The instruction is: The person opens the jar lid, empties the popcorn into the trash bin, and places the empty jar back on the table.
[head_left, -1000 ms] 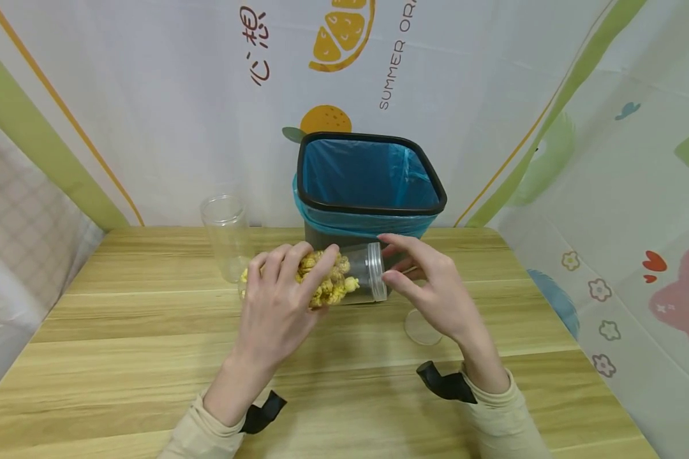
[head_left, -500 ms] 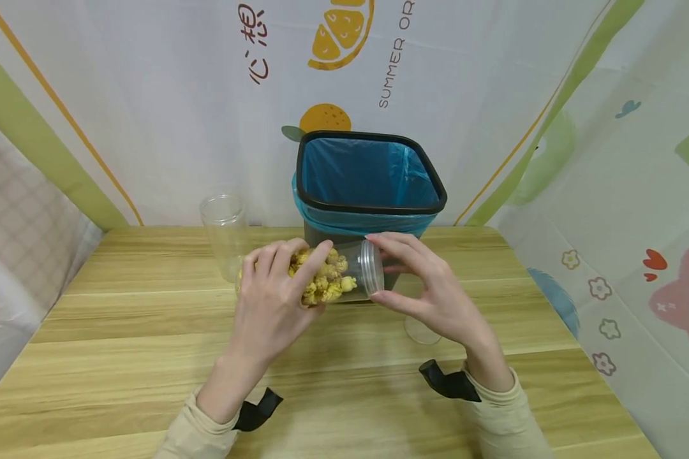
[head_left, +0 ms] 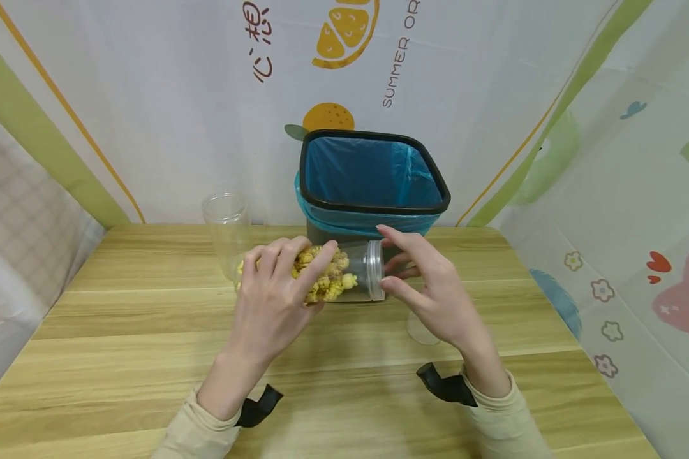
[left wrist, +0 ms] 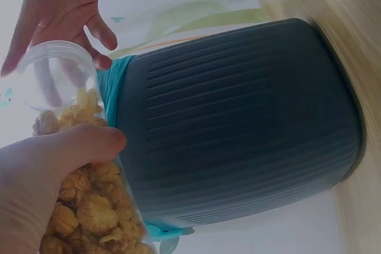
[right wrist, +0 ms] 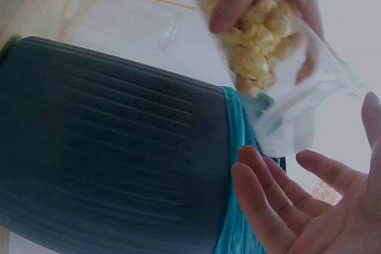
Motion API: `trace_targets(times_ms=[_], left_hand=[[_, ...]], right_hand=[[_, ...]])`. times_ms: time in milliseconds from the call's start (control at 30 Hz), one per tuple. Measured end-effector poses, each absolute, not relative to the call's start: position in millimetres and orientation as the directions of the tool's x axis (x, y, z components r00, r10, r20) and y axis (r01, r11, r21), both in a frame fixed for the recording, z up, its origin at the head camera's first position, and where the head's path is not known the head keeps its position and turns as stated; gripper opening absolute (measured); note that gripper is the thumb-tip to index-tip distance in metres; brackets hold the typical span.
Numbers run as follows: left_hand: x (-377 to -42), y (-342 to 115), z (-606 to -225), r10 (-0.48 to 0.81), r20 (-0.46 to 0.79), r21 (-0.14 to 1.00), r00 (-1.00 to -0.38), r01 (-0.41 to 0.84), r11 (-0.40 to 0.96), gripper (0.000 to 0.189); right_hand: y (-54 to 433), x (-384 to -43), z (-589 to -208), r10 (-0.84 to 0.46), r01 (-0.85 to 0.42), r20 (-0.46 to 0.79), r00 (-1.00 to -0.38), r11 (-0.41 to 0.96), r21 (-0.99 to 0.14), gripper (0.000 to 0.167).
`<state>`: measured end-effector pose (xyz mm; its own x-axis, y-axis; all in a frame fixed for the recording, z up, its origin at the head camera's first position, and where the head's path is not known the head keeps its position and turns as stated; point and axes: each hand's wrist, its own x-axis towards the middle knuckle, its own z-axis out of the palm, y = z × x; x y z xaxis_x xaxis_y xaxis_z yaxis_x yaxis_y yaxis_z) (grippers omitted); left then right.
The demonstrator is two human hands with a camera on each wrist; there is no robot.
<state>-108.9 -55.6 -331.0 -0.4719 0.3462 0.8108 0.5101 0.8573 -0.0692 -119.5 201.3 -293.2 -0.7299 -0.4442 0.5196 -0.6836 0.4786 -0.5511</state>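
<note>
A clear plastic jar (head_left: pixel 353 255) partly filled with popcorn (head_left: pixel 327 280) lies tilted on its side in mid-air, its threaded mouth facing right. My left hand (head_left: pixel 272 299) grips it around the body from above, thumb across the popcorn in the left wrist view. My right hand (head_left: pixel 433 290) is beside the mouth, fingers loosely bent and spread around that end, holding nothing. In the right wrist view, those fingers (right wrist: pixel 280 200) stand just off the jar's rim (right wrist: pixel 297 111). A clear round disc (head_left: pixel 422 328) lies on the table below the right hand, partly covered by it.
Behind the hands stands a dark bin (head_left: pixel 373 207) with a blue liner (head_left: pixel 373 172) and black rim. A second clear jar (head_left: pixel 226 229), upright, stands at the back left of the wooden table (head_left: pixel 149 357). Printed curtains (head_left: pixel 178 95) hang behind and at the sides.
My right hand's fingertips came in to the jar's rim half a second ago and have since drawn slightly back right. The left hand keeps its grip, having shifted slightly left with the jar.
</note>
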Motion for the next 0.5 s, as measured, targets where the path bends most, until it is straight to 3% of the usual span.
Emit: trace_targets(times_ms=[233, 500], left_hand=[[-109.9, -55.2, -331.9, 0.345, 0.824, -0.079, -0.449, 0.513, 0.855, 0.093], [-112.2, -58.1, -332.5, 0.328, 0.829, -0.038, -0.453, 0.539, 0.841, 0.103]], right_hand=[[200.9, -118.8, -293.3, -0.472, -0.678, 0.488, -0.734, 0.459, -0.574, 0.066], [204.5, -118.2, -288.0, -0.538, -0.75, 0.534, -0.652, 0.354, -0.559, 0.075]])
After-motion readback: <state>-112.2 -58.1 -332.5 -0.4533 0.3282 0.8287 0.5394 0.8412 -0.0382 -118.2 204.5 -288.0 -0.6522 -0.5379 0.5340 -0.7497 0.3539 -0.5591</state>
